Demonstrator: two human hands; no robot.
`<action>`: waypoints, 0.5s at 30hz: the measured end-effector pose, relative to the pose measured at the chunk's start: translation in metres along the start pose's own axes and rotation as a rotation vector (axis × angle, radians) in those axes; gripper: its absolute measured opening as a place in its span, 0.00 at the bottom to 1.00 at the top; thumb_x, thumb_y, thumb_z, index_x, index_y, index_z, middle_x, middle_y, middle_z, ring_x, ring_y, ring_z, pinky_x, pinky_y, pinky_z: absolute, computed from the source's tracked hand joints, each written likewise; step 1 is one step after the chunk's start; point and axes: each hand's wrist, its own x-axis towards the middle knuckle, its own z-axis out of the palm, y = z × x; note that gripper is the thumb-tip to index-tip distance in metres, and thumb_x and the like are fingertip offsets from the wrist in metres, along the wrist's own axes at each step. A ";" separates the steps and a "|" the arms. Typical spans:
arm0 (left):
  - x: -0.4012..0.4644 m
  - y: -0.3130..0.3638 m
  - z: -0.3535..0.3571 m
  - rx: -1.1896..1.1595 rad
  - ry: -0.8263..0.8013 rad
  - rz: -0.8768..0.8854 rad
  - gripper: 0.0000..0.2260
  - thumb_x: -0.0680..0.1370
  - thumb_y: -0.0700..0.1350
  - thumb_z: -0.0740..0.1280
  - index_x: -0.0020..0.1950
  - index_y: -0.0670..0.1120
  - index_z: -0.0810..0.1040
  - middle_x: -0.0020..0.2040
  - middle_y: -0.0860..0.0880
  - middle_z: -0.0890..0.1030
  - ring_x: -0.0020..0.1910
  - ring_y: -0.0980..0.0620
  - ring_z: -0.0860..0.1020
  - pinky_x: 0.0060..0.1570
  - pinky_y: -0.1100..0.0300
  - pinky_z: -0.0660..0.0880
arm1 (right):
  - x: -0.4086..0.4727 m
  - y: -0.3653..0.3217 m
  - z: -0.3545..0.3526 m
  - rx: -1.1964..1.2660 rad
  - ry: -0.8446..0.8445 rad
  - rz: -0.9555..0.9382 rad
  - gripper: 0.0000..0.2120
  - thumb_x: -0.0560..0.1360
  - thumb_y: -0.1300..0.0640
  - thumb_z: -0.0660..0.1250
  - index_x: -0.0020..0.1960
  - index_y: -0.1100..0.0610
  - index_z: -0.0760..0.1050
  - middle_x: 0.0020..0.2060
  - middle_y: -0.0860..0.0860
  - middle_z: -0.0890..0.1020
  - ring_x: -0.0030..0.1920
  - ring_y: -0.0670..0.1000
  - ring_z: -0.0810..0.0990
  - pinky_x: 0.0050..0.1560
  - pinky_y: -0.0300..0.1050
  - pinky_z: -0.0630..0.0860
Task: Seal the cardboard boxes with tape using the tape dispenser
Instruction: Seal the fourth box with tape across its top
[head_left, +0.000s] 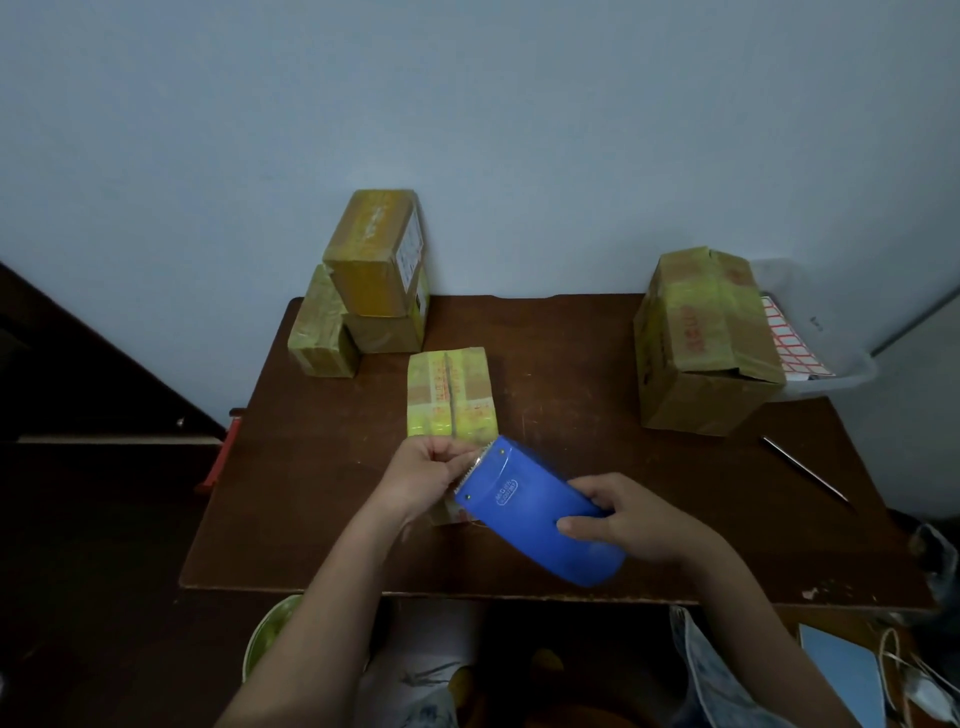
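On the bench (571, 364), a small cardboard box (451, 395) lies lengthwise just beyond the blue tape dispenser (537, 512), seam running away from the person. The right hand (631, 522) grips the dispenser; the left hand (423, 475) pinches at its serrated edge, nearest the box.

We see a plain pale blue-grey wall (467, 114) filling the upper half, no marks on it. A dark brown wooden table (322, 499) butts up against it; the top is scuffed, with chipped finish near its front right corner. Left of the table, a dark sloped panel (93, 364) runs down along the wall, possibly a stair side, too dim for us to tell. Floor (104, 623) below is dark. Light is low and even, slightly cool. A white vertical surface (919, 415) stands at far right.
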 end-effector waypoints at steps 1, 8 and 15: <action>0.001 -0.001 -0.001 0.002 0.016 -0.002 0.07 0.78 0.36 0.67 0.42 0.42 0.83 0.41 0.46 0.85 0.42 0.53 0.82 0.43 0.63 0.77 | 0.002 -0.001 0.002 0.011 0.018 0.002 0.14 0.75 0.50 0.72 0.50 0.61 0.80 0.39 0.48 0.82 0.41 0.46 0.80 0.44 0.44 0.73; 0.004 -0.005 -0.008 0.028 0.065 -0.002 0.11 0.78 0.36 0.67 0.35 0.43 0.79 0.33 0.48 0.81 0.33 0.55 0.77 0.34 0.65 0.73 | 0.020 -0.004 0.010 -0.128 0.070 0.014 0.32 0.59 0.34 0.78 0.51 0.54 0.77 0.46 0.50 0.83 0.45 0.50 0.82 0.51 0.54 0.78; 0.002 0.005 -0.012 0.015 0.079 0.005 0.08 0.79 0.43 0.67 0.42 0.41 0.79 0.34 0.48 0.80 0.32 0.57 0.77 0.36 0.62 0.75 | 0.032 0.000 0.016 -0.390 0.151 0.029 0.37 0.54 0.27 0.74 0.54 0.44 0.65 0.49 0.42 0.75 0.47 0.44 0.78 0.51 0.55 0.77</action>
